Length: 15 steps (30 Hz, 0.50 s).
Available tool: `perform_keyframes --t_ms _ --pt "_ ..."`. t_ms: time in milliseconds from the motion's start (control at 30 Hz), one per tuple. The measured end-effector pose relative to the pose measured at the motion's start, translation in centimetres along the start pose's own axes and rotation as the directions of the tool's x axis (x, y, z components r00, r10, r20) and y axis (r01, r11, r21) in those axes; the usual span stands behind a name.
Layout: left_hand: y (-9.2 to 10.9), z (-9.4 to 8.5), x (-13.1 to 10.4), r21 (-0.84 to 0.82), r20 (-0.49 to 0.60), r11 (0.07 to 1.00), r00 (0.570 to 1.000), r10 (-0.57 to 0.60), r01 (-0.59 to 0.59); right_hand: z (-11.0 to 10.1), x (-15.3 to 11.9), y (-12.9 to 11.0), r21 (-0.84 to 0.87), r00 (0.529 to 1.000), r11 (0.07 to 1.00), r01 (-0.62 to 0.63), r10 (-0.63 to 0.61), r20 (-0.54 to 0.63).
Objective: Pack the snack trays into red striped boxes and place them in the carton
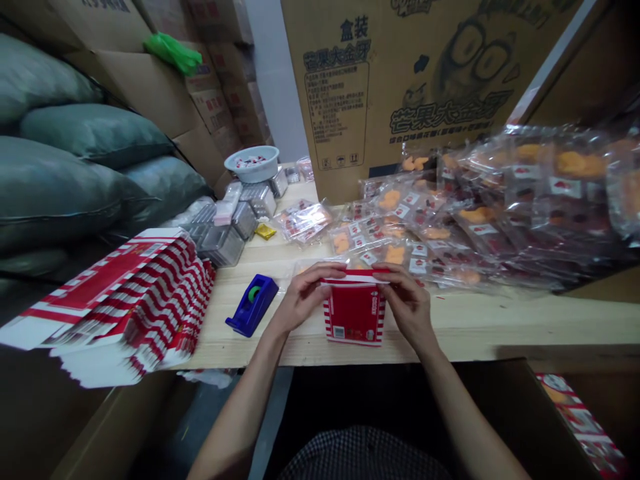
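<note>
A small red box (354, 312) with red and white striped sides stands near the table's front edge, a barcode on the side facing me. My left hand (311, 293) grips its upper left corner between thumb and fingers. At the upper right corner, my right hand (406, 300) pinches the box the same way. The fingertips of both hands lie along its top flap. To the left of the box rests a blue tape dispenser (253, 305) with a green core. Clear packets with orange pieces (395, 255) lie just behind the box.
A stack of flat red and white cartons (125, 293) covers the table's left end. Behind it are clear plastic cases (223, 243), a yellow packet (265, 231) and a pale basin (251, 163). Many clear packets pile up at right before a large cardboard box (335, 100).
</note>
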<state>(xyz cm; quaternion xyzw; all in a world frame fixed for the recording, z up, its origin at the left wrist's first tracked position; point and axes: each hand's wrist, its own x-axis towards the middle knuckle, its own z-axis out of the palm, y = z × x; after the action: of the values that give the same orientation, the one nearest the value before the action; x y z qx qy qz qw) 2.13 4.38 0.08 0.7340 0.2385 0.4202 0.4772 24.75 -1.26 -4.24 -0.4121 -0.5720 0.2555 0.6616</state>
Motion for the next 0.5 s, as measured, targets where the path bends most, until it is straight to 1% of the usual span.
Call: perform_keyframes --t_ms 33,100,167,233,300,367,433,467,500 --pt "-0.1 0.2 -0.2 0.060 0.010 0.998 1.000 -0.002 0.001 -0.1 0.0 0.4 0.004 1.000 1.000 -0.014 0.014 -0.002" --pt "-0.6 0.9 -0.7 0.115 -0.032 0.993 0.999 -0.021 0.024 -0.4 -0.4 0.9 0.022 0.998 0.998 -0.057 0.057 -0.015" --pt "-1.2 1.9 -1.3 0.069 -0.108 0.993 0.991 -0.083 0.091 -0.7 -1.3 1.0 0.025 0.993 0.993 -0.116 0.117 -0.032" --pt "-1.9 2.7 -2.3 -0.030 -0.157 0.979 0.966 -0.206 0.204 -0.9 -2.5 0.7 0.007 0.982 0.983 -0.185 0.185 -0.029" --pt "-2.5 3.3 -3.6 -0.168 -0.148 0.922 0.916 -0.373 0.349 -1.2 -3.8 0.2 -0.007 0.964 0.964 -0.267 0.267 0.007" --pt "-3.0 3.8 -5.4 -0.319 -0.081 0.816 0.844 -0.530 0.482 -1.5 -5.1 -0.1 0.002 0.928 0.930 -0.367 0.366 0.067" --pt "-3.5 4.3 -7.4 -0.418 -0.020 0.712 0.777 -0.629 0.565 -1.9 -6.5 -0.2 0.025 0.884 0.888 -0.459 0.453 0.118" --pt "-3.6 4.4 -8.4 -0.433 -0.008 0.682 0.754 -0.656 0.589 -2.0 -7.2 -0.1 0.032 0.864 0.870 -0.492 0.483 0.138" --pt "-3.6 4.6 -9.4 -0.424 -0.005 0.673 0.741 -0.671 0.606 -2.2 -8.0 -0.1 0.033 0.850 0.858 -0.513 0.502 0.161"
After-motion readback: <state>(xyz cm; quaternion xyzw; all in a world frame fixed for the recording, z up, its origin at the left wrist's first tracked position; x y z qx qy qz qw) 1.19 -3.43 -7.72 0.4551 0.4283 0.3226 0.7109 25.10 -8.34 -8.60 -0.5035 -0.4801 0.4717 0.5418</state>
